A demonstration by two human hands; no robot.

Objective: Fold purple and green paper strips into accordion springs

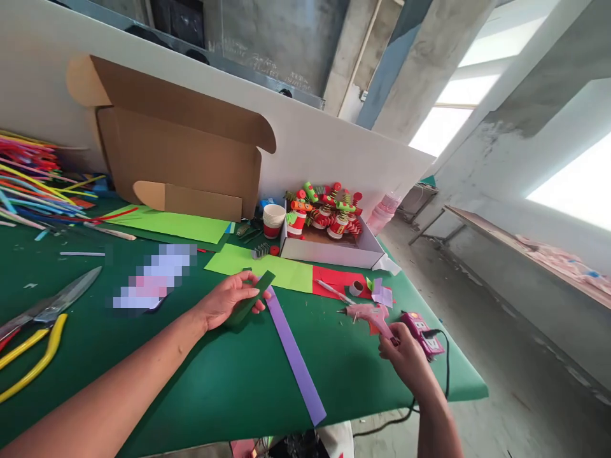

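Observation:
My left hand point(235, 298) pinches a dark green paper strip point(265, 282) between thumb and fingers, just above the green table. A long purple paper strip point(294, 356) lies slantwise from beside my left fingertips toward the front edge. In my right hand point(405, 351) is a pink glue gun point(370, 313), gripped by its handle, its nozzle pointing left over the table. A magenta box point(424, 333) with a black cord lies just beyond that hand. Light green paper point(286, 273) and red paper point(329, 280) stretch behind both hands, with a small paper roll point(356, 288) on the red part.
A white tray point(329, 253) of red and green paper figures stands at the back, beside stacked paper cups point(273, 220). An open cardboard box point(181, 146) rises at back left. Large yellow-handled scissors point(48, 318), a pixelated phone and pipe cleaners point(38, 184) lie left.

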